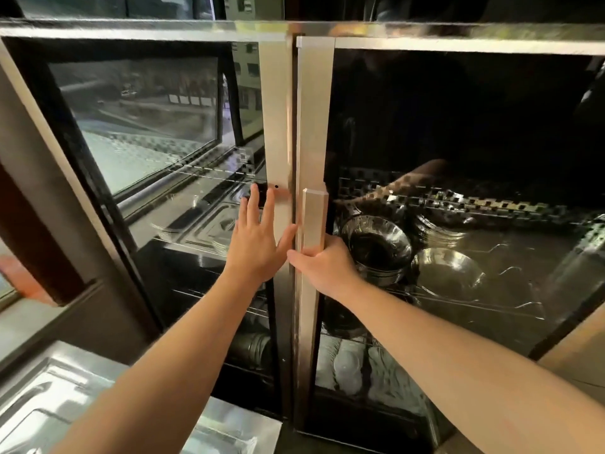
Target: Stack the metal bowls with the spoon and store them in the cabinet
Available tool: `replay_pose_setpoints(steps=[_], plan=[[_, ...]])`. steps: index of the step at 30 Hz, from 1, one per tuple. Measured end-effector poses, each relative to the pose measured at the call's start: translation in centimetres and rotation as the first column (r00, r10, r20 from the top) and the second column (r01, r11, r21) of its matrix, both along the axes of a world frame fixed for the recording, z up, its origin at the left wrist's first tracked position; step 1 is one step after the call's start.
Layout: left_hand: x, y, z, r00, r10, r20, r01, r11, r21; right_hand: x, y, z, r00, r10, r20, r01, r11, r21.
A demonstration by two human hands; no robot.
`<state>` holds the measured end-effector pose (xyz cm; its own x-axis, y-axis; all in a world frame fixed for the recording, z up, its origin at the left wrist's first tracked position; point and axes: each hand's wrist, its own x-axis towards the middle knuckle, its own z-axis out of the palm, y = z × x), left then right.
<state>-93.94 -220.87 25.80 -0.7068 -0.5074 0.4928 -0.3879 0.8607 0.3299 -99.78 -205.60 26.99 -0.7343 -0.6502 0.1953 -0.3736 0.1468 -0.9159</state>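
A steel cabinet with two glass doors fills the view. My right hand (322, 265) is wrapped around the vertical handle (313, 221) of the right door (458, 142). My left hand (258, 239) lies flat, fingers spread, against the metal frame of the left door (276, 126). Behind the right glass, a stack of metal bowls (376, 249) sits on a wire shelf with another metal bowl (448, 273) beside it. No spoon shows.
Lower shelves hold white plates (350, 365) and more metal dishes (252, 347). A steel tray (193, 224) rests behind the left glass. A shiny steel counter (49, 398) lies at the lower left. The glass reflects a window.
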Motion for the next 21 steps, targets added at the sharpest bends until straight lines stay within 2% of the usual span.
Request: replay_pose_setpoints(steps=[16, 21], plan=[[0.1, -0.4, -0.2, 0.998, 0.052, 0.032, -0.046, 0.985, -0.167, -2.0, -2.5, -0.4, 0.978, -0.174, -0.117, 0.172, 0.985, -0.029], [0.2, -0.4, -0.1, 0.997, 0.062, 0.055, -0.051, 0.981, -0.188, -2.1, -3.0, -0.7, 0.978, -0.191, -0.084, 0.189, 0.982, -0.029]])
